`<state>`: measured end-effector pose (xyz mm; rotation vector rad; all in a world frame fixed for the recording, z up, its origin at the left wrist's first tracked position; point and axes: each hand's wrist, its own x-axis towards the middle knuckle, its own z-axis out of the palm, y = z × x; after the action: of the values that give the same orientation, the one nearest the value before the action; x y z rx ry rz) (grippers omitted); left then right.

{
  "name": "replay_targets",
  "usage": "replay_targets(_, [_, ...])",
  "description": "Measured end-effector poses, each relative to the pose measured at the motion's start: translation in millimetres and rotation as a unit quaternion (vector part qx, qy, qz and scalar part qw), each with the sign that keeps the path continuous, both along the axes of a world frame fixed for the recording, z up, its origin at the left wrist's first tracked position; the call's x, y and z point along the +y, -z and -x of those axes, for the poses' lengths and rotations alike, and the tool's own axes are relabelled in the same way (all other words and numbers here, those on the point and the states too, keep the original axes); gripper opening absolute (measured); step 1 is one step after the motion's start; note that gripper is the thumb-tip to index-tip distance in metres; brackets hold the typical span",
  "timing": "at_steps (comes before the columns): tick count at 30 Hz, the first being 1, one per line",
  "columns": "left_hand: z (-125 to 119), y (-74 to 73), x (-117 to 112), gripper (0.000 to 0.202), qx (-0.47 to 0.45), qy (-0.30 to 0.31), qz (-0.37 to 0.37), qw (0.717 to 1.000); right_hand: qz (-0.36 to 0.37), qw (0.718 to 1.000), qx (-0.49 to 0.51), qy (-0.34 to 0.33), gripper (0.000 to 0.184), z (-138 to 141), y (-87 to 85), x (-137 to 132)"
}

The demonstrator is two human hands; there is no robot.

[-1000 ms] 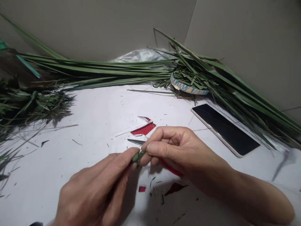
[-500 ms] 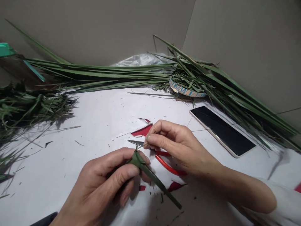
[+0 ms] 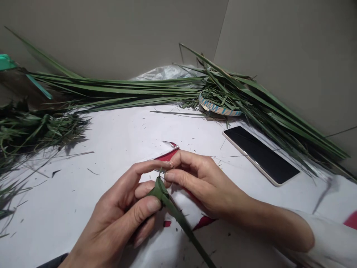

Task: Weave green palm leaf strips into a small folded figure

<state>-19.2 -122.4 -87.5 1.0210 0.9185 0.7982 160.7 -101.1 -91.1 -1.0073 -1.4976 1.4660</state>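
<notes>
My left hand [image 3: 122, 214] pinches a folded green leaf strip [image 3: 178, 219] between thumb and fingers; the strip's free end runs down toward the lower right. My right hand [image 3: 200, 180] is closed in a pinch at the strip's folded tip, fingertips touching my left index finger. Red-handled scissors lie on the white sheet under my right hand and are hidden by it now.
Long green leaves [image 3: 125, 87] lie along the back wall and down the right side. A heap of cut leaf scraps [image 3: 36, 126] sits at left. A woven ring [image 3: 219, 108] and a dark phone [image 3: 260, 154] lie right of centre. Red tears [image 3: 205, 221] show in the white sheet [image 3: 111, 137].
My right hand moved down from the scissors to the folded tip of the strip and pinched it. My left index finger lifted to meet it. The scissors became covered.
</notes>
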Motion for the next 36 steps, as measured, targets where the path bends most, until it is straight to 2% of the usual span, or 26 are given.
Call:
replay_targets(7, [12.1,9.5,-0.8,0.020,0.049,0.043,-0.006,0.998,-0.009,1.000,0.010,-0.015,0.010,3.2,0.4,-0.7])
replay_targets(10, [15.0,11.8,-1.3,0.016,0.036,0.032,0.005,0.999,-0.021,1.000,-0.003,-0.009,0.011,0.5,-1.2,-1.5])
replay_targets(15, [17.2,10.8,-2.3,0.015,0.052,-0.015,0.011,0.998,-0.062,0.996,-0.037,0.048,0.004,-7.7,-10.2,-3.9])
replay_targets(17, [18.6,10.4,-2.3,0.016,0.064,-0.028,0.004,0.998,-0.050,0.997,-0.054,0.030,0.008,-9.9,-16.0,-5.6])
replay_targets(20, [19.1,9.3,-0.9,0.019,0.090,-0.025,-0.021,0.995,0.011,0.995,-0.079,-0.052,0.015,-10.1,-22.5,-8.3])
replay_targets(22, [17.5,8.1,0.3,0.021,0.113,-0.020,-0.039,0.993,0.041,0.991,-0.096,-0.081,0.018,-9.1,-24.0,-9.5])
replay_targets(24, [14.9,6.7,1.0,0.020,0.126,-0.027,-0.044,0.991,0.043,0.989,-0.112,-0.082,0.021,-8.5,-24.2,-10.1])
replay_targets(28, [10.3,5.3,2.1,0.022,0.114,-0.039,-0.029,0.992,-0.001,0.987,-0.133,-0.091,0.020,-9.9,-24.5,-10.2])
replay_targets(36, [12.1,2.3,4.8,0.023,0.105,-0.004,-0.003,0.994,-0.009,0.988,-0.134,-0.079,0.018,-13.0,-26.7,-10.5])
